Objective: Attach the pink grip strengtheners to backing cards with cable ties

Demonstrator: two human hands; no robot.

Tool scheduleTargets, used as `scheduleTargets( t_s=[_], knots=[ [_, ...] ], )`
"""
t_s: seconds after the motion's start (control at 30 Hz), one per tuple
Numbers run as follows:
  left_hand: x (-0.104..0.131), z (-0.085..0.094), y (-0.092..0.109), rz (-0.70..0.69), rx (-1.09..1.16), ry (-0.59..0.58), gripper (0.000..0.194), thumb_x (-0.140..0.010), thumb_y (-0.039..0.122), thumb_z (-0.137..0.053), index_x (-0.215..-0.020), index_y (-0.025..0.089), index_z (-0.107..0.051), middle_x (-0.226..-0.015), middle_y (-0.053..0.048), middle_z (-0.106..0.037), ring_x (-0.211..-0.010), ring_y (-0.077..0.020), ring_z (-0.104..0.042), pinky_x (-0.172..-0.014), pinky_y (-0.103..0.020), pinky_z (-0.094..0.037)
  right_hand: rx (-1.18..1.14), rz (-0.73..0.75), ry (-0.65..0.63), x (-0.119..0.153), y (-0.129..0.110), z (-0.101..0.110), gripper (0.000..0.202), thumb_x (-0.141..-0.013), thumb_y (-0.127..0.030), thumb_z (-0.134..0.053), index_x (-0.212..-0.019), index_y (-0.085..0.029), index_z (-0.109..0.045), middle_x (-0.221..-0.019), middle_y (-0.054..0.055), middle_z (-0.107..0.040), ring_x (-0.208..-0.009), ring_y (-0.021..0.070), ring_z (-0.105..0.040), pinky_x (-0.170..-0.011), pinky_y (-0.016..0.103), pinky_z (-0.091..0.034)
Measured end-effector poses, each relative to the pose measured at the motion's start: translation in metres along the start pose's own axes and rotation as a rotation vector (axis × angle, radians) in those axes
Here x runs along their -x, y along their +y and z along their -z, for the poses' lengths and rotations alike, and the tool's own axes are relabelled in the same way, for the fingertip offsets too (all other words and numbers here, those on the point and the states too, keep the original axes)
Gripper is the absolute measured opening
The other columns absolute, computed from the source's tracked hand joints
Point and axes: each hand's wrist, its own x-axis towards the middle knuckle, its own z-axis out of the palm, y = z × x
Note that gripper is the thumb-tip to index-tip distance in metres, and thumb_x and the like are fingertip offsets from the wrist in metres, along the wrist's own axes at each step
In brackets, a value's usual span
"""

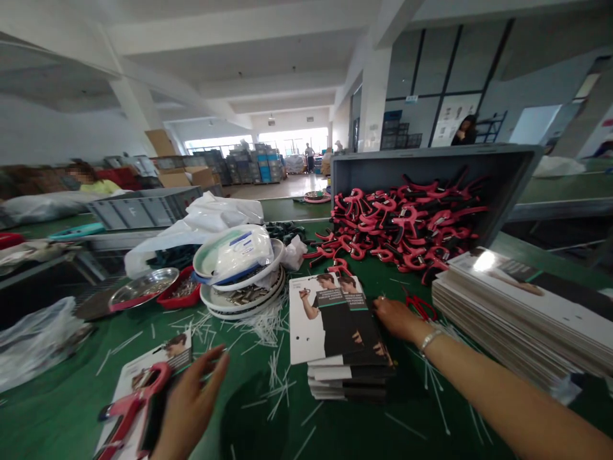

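Note:
My left hand (pixel 196 396) is open at the lower left, slightly blurred, fingers apart. Beside it a red and black hand gripper (pixel 136 409) lies on a printed backing card (pixel 127 377). My right hand (pixel 395 317), with a bracelet at the wrist, is at the right edge of a stack of printed cards (pixel 306 332). Its fingers bend down there; their tips are mostly hidden, and whether they hold anything I cannot tell. Red-handled cutters (pixel 421 308) lie just right of that hand. White cable ties (pixel 275 377) are scattered on the green table.
A tipped grey crate (pixel 507 185) spills many red and black hand grippers (pixel 407 220). At right stands a tall pile of cards (pixel 507 319). Stacked bowls (pixel 239 297), a metal dish (pixel 143 287) and a red tray (pixel 179 291) sit left of centre. Other people are in the background.

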Motion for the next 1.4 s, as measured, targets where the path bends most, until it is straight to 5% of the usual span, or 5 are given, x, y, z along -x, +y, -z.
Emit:
scheduleTargets(
  t_s=[0.1, 0.27, 0.6, 1.1, 1.4],
  knots=[
    [-0.023, -0.068, 0.036, 0.020, 0.193, -0.399, 0.048, -0.069, 0.060, -0.057, -0.088, 0.018, -0.067, -0.085, -0.006, -0.070, -0.079, -0.0224, -0.065, -0.068, -0.031, -0.050, -0.107, 0.020, 0.072, 0.001, 0.002, -0.005, 0.024, -0.086, -0.013, -0.043, -0.083, -0.012, -0.067, -0.088, 0.017, -0.066, -0.082, 0.0233, -0.064, -0.072, 0.032, -0.047],
    [-0.043, -0.125, 0.066, 0.112, 0.312, -0.445, 0.052, -0.052, 0.063, -0.069, -0.065, 0.015, -0.052, -0.055, 0.002, -0.056, -0.052, -0.0143, -0.055, -0.048, -0.024, -0.039, -0.415, -0.068, 0.399, 0.022, 0.039, 0.012, 0.019, -0.086, -0.021, -0.047, -0.085, -0.018, -0.065, -0.097, 0.011, -0.067, -0.093, 0.0225, -0.062, -0.082, 0.037, -0.049],
    [-0.007, -0.136, 0.124, 0.354, 0.903, -0.741, 0.049, -0.071, 0.019, -0.062, -0.117, 0.019, -0.045, -0.091, -0.006, -0.069, -0.069, -0.0184, -0.066, -0.064, -0.030, -0.052, -1.432, -0.202, 0.886, 0.049, -0.023, 0.058, 0.030, -0.072, -0.046, -0.070, -0.082, -0.019, -0.061, -0.082, 0.004, -0.069, -0.067, 0.0144, -0.065, -0.061, 0.030, -0.057],
    [0.001, -0.145, 0.133, 0.553, 1.041, -0.764, 0.071, -0.059, 0.007, -0.063, -0.125, 0.021, -0.041, -0.079, -0.002, -0.067, -0.057, -0.0171, -0.064, -0.058, -0.030, -0.052, -1.433, -0.216, 0.824, 0.044, -0.054, 0.049, 0.025, -0.076, -0.041, -0.067, -0.084, -0.018, -0.060, -0.084, 0.004, -0.068, -0.071, 0.0146, -0.067, -0.058, 0.027, -0.058],
    [0.019, -0.144, 0.125, 0.388, 1.180, -0.600, 0.073, -0.058, 0.015, -0.074, -0.124, 0.025, -0.042, -0.092, -0.002, -0.069, -0.071, -0.0175, -0.065, -0.071, -0.032, -0.052, -1.033, -0.119, 0.868, 0.063, -0.077, 0.064, 0.019, -0.081, -0.036, -0.062, -0.084, -0.018, -0.062, -0.075, 0.005, -0.069, -0.062, 0.0148, -0.067, -0.055, 0.027, -0.060]
  ],
)
